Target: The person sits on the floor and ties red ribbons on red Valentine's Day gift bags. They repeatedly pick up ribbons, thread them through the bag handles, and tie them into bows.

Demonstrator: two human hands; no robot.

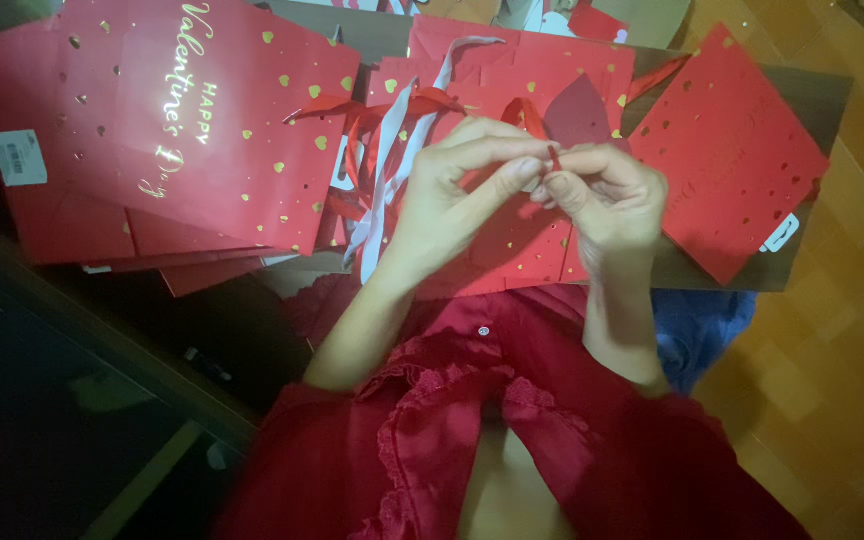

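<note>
While pinched together on a red ribbon end (553, 156), left hand (452, 195), right hand (607, 200), above red gift bags (182, 130).

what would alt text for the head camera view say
Two bare hands, left hand and right hand, pinch a thin red ribbon end between their fingertips. Beneath them lie flat red gift bags with gold hearts and loose red and white ribbons.

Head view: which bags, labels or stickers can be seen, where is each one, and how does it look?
Large red paper bag: upper left, flat, gold hearts and gold lettering.
White label: left edge of that bag, small rectangle, dark bars.
Red bag: upper right, flat, tilted.
White sticker: its lower corner.
Red ribbon end: pinched between left hand and right hand.
</note>
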